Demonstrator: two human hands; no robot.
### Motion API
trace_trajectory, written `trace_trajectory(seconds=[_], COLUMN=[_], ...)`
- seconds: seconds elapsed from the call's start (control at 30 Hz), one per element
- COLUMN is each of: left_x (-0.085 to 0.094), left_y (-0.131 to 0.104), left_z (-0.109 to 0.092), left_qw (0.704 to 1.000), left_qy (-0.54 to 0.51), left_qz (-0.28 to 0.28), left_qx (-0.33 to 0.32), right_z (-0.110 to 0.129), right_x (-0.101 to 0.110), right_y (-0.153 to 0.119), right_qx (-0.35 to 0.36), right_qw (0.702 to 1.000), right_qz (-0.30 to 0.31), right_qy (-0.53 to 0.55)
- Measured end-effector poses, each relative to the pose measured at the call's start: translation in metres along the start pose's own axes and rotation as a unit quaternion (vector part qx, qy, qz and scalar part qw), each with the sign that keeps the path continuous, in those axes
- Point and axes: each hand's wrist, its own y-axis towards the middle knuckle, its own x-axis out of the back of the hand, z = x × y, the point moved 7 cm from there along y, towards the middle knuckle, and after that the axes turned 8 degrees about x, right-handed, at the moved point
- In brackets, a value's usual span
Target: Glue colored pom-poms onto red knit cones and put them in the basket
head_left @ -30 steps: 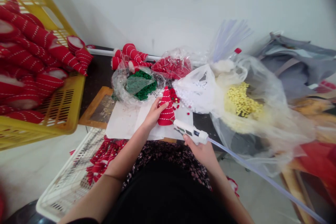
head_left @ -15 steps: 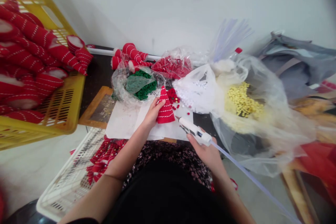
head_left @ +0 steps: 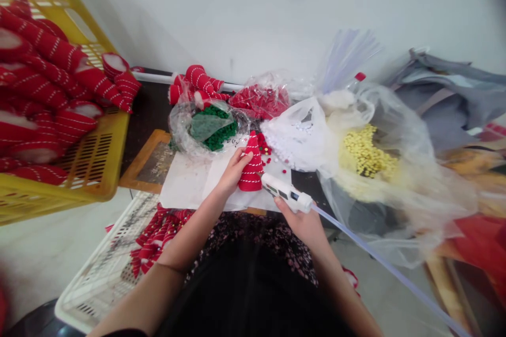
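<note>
My left hand point(head_left: 234, 169) grips a red fabric cone point(head_left: 251, 168) with white stitched stripes by its left side, point facing away from me. The fingers are closed on it. In my right hand point(head_left: 302, 221) is a white hot glue gun point(head_left: 286, 193), with a long translucent glue stick point(head_left: 363, 247) trailing from its back end. The gun's nozzle is at the cone's lower right side; whether it touches the fabric I cannot tell. Beneath the cone lie white paper sheets point(head_left: 187, 179). Small red pompoms point(head_left: 264, 145) are scattered just right of the cone's tip.
Behind the paper are bags of green pompoms point(head_left: 215, 126), red pieces point(head_left: 261, 100) and white pompoms point(head_left: 296, 137). A bag of yellow pompoms point(head_left: 367, 150) stands right. At left, a yellow crate point(head_left: 106, 168) holds striped red pieces; a white basket point(head_left: 79, 287) with decorated red cones sits below.
My right hand has brought the glue gun leftward to the cone's lower right side. The cone has shifted slightly right and turned a little in my left hand.
</note>
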Motion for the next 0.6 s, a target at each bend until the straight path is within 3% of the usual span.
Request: trace_trajectory(seconds=[0.4,0.6], left_x=[0.005,0.006], left_y=[0.003,0.003], left_z=[-0.001,-0.001], left_qw=[1.000,0.999], left_qy=[-0.014,-0.050], left_qz=[-0.019,-0.005], left_qx=[-0.002,0.013], right_z=[-0.009,-0.015], right_x=[0.007,0.019], right_y=[-0.005,-0.003], right_qx=[-0.007,-0.039], right_qw=[0.999,0.998], right_qz=[0.003,-0.027], right_qy=[-0.038,0.035])
